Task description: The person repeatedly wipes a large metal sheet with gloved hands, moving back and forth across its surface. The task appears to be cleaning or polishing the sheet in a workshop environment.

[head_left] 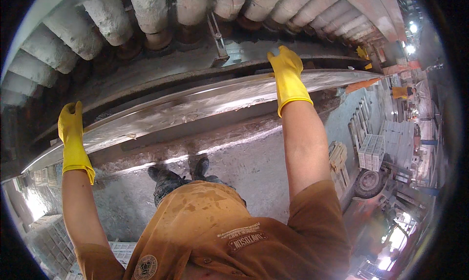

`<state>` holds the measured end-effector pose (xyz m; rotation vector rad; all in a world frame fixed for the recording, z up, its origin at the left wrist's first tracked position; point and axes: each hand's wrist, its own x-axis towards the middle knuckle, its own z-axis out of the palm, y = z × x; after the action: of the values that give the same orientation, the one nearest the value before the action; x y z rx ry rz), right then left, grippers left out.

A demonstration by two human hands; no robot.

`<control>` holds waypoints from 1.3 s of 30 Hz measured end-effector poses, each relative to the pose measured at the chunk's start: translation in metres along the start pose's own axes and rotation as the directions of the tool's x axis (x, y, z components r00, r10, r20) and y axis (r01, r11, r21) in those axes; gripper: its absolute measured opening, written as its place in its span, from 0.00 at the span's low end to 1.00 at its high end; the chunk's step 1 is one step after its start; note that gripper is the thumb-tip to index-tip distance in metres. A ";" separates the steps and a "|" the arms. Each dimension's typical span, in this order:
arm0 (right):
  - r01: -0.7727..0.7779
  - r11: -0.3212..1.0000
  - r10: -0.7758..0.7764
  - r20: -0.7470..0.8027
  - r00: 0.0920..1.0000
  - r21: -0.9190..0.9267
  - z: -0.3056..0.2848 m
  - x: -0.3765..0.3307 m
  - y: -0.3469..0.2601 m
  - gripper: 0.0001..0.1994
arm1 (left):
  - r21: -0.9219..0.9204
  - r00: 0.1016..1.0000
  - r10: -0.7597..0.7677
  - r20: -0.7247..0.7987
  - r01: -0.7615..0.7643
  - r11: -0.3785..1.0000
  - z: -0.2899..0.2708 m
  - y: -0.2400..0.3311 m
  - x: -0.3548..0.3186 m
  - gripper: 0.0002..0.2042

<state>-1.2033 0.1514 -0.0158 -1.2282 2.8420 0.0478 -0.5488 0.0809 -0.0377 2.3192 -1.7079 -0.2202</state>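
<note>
Factory floor, grey and dusty, with stacked white crates [373, 150] to the right of the hands. Left hand [72, 133] and right hand [288, 75], both in yellow gloves, rest spread, fingers extended, on a long shiny metal rail [195, 106], gripping nothing. Beyond the hands runs a row of crusted white rollers [149, 9]. Pale residue remains on the rail; cleaning looks unfinished.

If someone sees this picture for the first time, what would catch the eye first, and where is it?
First, the two bright yellow gloves: the left hand at the left and the right hand upper centre-right, both on a long shiny metal ledge that crosses the picture. Above it, a row of thick whitish rollers fills the top. Below lies the person's brown shirt.
</note>
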 end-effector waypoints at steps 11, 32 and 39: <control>-0.003 0.999 0.005 -0.044 0.999 0.041 0.010 0.004 0.003 0.28 | 0.038 1.000 -0.008 -0.018 0.008 0.999 -0.002 0.005 -0.005 0.27; -0.020 1.000 0.019 -0.043 0.999 -0.024 -0.002 -0.013 -0.009 0.31 | -0.018 0.999 0.028 -0.019 -0.028 0.999 0.014 -0.014 0.004 0.27; -0.018 0.999 0.016 -0.059 0.998 -0.040 -0.003 -0.013 -0.008 0.31 | -0.041 1.000 -0.016 -0.006 0.016 0.999 0.013 -0.010 0.003 0.26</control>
<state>-1.1885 0.1553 -0.0120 -1.2334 2.9156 0.0718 -0.5425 0.0788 -0.0533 2.3025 -1.6663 -0.2487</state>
